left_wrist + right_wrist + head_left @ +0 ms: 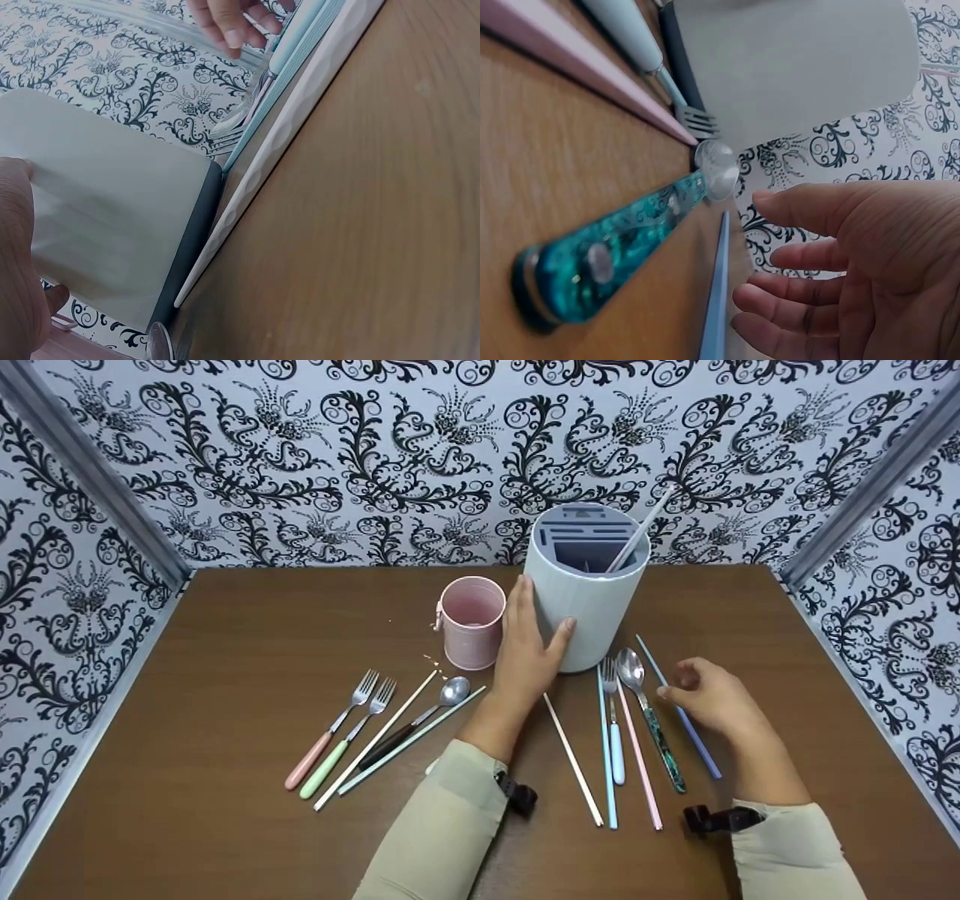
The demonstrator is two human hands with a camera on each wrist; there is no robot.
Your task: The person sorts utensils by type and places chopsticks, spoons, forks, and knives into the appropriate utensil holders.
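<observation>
My left hand (529, 652) rests against the front-left side of a tall white cutlery holder (592, 615), fingers and thumb spread on its wall. A pale chopstick (641, 531) leans in the holder's large front compartment. My right hand (716, 694) hovers over a blue chopstick (697, 739), its fingers loosely bent; the right wrist view shows nothing between them. Just left of that hand lies a spoon with a green marbled handle (622, 247). Beside it are a pink chopstick (641, 765), a blue-handled fork (616, 750), a light-blue chopstick (607, 757) and a whitish chopstick (574, 761).
A pink cup (472, 641) stands left of the holder. In front lie a pink-handled fork (309, 761), a green-handled fork (326, 769), a dark-handled spoon (386, 746), a cream chopstick (375, 741) and a pale green chopstick (412, 742). Patterned walls (337, 457) border the wooden table (225, 660).
</observation>
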